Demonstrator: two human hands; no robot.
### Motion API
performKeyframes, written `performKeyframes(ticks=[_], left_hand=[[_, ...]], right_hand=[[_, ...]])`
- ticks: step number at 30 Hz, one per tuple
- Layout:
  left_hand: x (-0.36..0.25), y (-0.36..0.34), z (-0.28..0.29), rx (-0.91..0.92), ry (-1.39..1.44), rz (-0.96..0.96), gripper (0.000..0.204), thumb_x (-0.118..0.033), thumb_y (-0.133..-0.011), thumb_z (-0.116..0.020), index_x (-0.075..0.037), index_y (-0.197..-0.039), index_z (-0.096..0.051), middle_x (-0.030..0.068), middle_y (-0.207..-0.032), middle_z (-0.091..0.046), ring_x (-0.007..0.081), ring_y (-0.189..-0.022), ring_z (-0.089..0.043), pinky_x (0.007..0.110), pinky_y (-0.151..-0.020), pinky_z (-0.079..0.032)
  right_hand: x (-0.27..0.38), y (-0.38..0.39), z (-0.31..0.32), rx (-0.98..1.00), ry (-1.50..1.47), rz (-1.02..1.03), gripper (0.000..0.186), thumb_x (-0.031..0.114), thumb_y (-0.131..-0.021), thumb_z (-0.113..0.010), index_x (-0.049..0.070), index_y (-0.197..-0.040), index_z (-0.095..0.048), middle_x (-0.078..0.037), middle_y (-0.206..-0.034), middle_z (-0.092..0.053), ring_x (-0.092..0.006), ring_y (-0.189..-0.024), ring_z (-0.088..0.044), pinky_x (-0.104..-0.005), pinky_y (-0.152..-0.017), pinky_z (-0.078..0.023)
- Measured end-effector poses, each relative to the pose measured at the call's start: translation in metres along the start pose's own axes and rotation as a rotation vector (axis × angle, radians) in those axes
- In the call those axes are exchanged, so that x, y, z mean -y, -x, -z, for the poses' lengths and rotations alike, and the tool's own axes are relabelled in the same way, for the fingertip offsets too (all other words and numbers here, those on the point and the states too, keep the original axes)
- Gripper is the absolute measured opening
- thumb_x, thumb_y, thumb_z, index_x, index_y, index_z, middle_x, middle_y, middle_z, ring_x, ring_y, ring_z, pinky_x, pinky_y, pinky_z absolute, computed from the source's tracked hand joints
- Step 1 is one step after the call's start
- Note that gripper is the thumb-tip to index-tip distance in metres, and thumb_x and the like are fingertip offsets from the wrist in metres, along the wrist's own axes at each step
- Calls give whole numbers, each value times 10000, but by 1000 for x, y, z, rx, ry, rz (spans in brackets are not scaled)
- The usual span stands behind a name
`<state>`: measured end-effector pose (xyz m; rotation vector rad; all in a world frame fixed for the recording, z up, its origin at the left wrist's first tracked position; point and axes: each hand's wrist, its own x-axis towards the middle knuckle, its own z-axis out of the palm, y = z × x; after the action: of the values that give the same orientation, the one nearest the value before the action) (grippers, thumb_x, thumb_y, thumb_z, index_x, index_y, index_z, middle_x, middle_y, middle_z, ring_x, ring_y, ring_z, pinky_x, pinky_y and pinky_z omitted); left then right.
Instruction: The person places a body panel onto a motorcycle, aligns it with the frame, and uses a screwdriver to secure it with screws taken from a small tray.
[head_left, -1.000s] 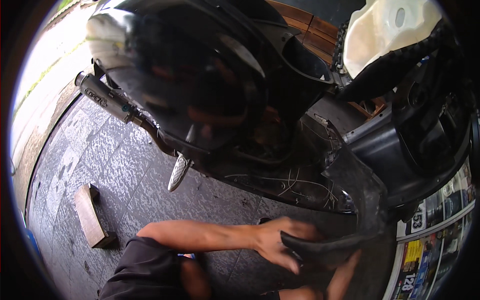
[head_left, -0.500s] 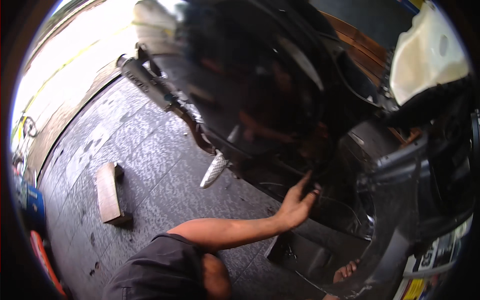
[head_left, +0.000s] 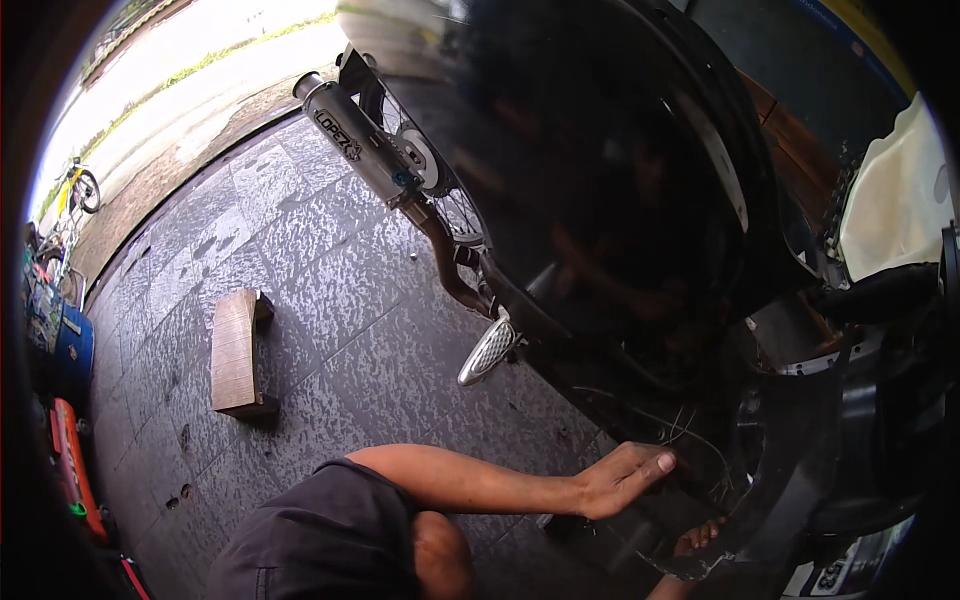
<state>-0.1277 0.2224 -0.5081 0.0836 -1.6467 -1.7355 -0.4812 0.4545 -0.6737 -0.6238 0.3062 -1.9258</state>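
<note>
A black scooter-style motorcycle with a glossy body panel (head_left: 600,200) fills the middle and right. My left forearm reaches across, and my left hand (head_left: 625,480) is closed low beside the body, thumb on top. Its other fingertips are hidden, so what they hold cannot be made out. Thin loose wires (head_left: 690,432) show just beyond it. At the lower right my right hand (head_left: 697,538) is partly in view, its fingers bent at the edge of a black plastic panel (head_left: 790,500). A silver footrest (head_left: 487,352) sticks out to the left.
A wooden block (head_left: 234,352) stands on the dark tiled floor (head_left: 330,380). The silver exhaust (head_left: 355,135) juts out at upper left. A blue container (head_left: 75,345) and a red-orange object (head_left: 75,465) line the left edge. A whitish plastic tank (head_left: 898,205) is at far right.
The view has shifted, so the motorcycle sits further right. My left hand has gone from spread fingers at the body to a closed shape lower down. My right hand stays near the panel edge.
</note>
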Motion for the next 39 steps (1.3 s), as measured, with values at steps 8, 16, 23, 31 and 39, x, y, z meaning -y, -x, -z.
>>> performKeyframes(ticks=[8,16,23,31,39], left_hand=[[2,16,-2,242,19,-332,792,-629,-989,-346,89,-1206,-602,267,-1151,-635,413,-1072,-646,454,-933,-517],[-17,13,-50,218,-218,-80,334,-266,-896,-755,10,-737,-653,194,-846,-682,351,-746,-690,411,-665,-545],[-34,-8,-53,-106,-164,-18,215,-153,-943,-698,19,-838,-621,143,-698,-596,190,-594,-542,336,-566,-442],[-40,-32,-43,-121,-56,37,222,-183,-971,-675,25,-921,-617,113,-710,-587,90,-670,-480,294,-611,-448],[-159,-52,-1,154,-1305,13,523,-543,-884,-668,-23,-842,-707,159,-587,-645,343,-553,-675,427,-526,-545]], right_hand=[[-50,-8,-13,-7,-186,125,433,292,-1059,-375,-17,-1353,-453,-84,-997,-548,-181,-776,-514,-320,-693,-455],[-47,12,-15,-430,230,291,431,278,-1024,-495,1,-1354,-470,-105,-1085,-604,-209,-903,-602,-350,-784,-505],[-29,-36,-109,-1070,1499,543,660,360,-983,-611,22,-1495,-366,-140,-1405,-517,-211,-1302,-484,-386,-1051,-427],[11,-91,-278,-232,1626,217,877,328,-736,-889,52,-1438,-441,-185,-1584,-272,-340,-1333,-476,-425,-913,-574],[43,-105,-294,-146,1844,-1,747,184,-678,-918,82,-1338,-581,-262,-1607,-179,-385,-1333,-485,-413,-863,-629]])
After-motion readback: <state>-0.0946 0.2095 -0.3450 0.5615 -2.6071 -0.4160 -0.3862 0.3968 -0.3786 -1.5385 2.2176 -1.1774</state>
